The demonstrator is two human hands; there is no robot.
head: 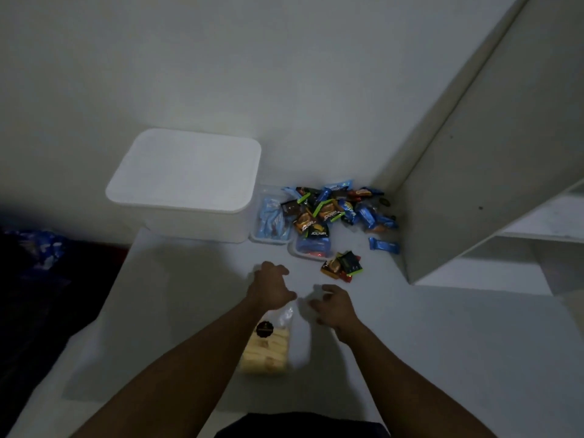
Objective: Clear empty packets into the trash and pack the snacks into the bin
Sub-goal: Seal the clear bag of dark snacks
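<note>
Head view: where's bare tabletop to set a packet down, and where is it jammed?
Free: the table right of the right hand, below the shelf unit; also the strip in front of the lidded white bin, left of the left hand. Crowded: the snack pile in the back corner.
</note>
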